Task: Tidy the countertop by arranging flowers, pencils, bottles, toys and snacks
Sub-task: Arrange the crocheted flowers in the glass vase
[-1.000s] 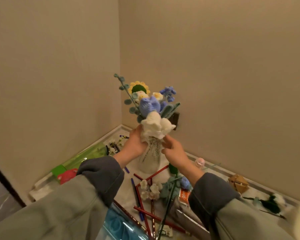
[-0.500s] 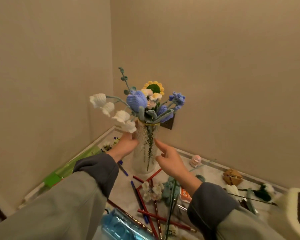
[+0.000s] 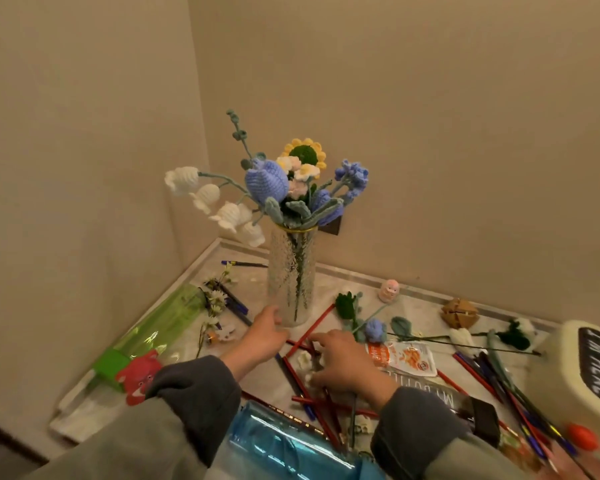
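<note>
A ribbed glass vase with a gold rim stands in the counter's corner. It holds crochet flowers: a sunflower, blue tulips, and a white bell sprig drooping to the left. My left hand lies low beside the vase's base with relaxed fingers, the thumb close to the glass. My right hand reaches down with spread fingers onto small white crochet flowers and red pencils on the counter. Its grip is hidden under the palm.
A green bottle and a red toy lie at left, a blue bottle nearest me. Loose crochet flowers, a snack packet, a pink figure, a brown toy, more pencils and a cream container lie to the right.
Both hands have dropped from the bouquet to the counter. The white bell sprig now hangs out to the left, and the vase stands on its own.
</note>
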A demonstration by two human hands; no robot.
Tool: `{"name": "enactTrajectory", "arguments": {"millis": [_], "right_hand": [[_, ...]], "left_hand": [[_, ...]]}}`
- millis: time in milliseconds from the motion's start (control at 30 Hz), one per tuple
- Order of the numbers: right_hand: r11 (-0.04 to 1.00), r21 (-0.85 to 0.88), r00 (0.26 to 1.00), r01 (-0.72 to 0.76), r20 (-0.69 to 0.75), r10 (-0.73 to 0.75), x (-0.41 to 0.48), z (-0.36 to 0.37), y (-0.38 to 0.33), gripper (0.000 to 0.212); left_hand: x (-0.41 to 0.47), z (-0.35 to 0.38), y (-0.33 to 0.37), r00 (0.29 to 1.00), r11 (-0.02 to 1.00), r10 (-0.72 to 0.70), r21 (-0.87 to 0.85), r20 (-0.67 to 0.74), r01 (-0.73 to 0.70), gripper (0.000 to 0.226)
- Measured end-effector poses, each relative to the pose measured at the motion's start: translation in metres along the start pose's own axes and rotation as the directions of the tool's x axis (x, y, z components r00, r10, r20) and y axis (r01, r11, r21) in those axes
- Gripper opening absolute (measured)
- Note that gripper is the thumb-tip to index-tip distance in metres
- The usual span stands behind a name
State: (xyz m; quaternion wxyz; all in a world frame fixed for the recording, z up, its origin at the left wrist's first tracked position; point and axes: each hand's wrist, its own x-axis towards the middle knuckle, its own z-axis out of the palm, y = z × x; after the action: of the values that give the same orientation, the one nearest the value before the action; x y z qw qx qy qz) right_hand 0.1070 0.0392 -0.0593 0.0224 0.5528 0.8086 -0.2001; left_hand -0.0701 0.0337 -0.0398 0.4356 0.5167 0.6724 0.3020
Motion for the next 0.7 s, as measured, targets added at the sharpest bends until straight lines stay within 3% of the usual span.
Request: {"name": "enactTrajectory", "arguments": {"millis": [100,167,267,400,533,700], "right_hand": [[0.998,-0.05,0.994,0.041,-0.095,-0.046,-0.005,0.006,-0.004,0.043],[0.995,0.088,0.986,0.056,-0.162,-0.041,-0.006,0.003,-0.006,0.022],[0.947,0.314,0.963,0.069,-0.268,0.019,-0.009,-0.009,-0.008,0.023],[0.877,0.473,0.942,0.084,-0.325,0.085,-0.011,-0.029,-0.006,0.028],[0.698,0.698,0.872,0.159,-0.431,0.233,-0.014,-0.058,-0.012,0.034],[0.372,0.865,0.763,0.337,-0.482,0.431,-0.029,-0.111,-0.025,0.032]], "left_hand": [[-0.002,0.011,-0.012,0.996,0.999,-0.018,0.038,0.085,0.014,0.05],[-0.003,0.017,-0.014,0.996,1.0,0.006,0.006,0.089,-0.006,0.044],[-0.001,0.021,-0.01,0.999,0.993,0.023,-0.113,0.035,-0.019,0.036],[0.003,0.025,-0.001,0.995,0.99,0.079,-0.118,0.066,-0.071,0.035],[0.005,0.029,0.011,0.983,0.954,0.136,-0.284,0.123,-0.096,0.043],[0.005,0.03,0.043,0.917,0.893,0.368,-0.331,0.152,-0.304,0.055]]}}
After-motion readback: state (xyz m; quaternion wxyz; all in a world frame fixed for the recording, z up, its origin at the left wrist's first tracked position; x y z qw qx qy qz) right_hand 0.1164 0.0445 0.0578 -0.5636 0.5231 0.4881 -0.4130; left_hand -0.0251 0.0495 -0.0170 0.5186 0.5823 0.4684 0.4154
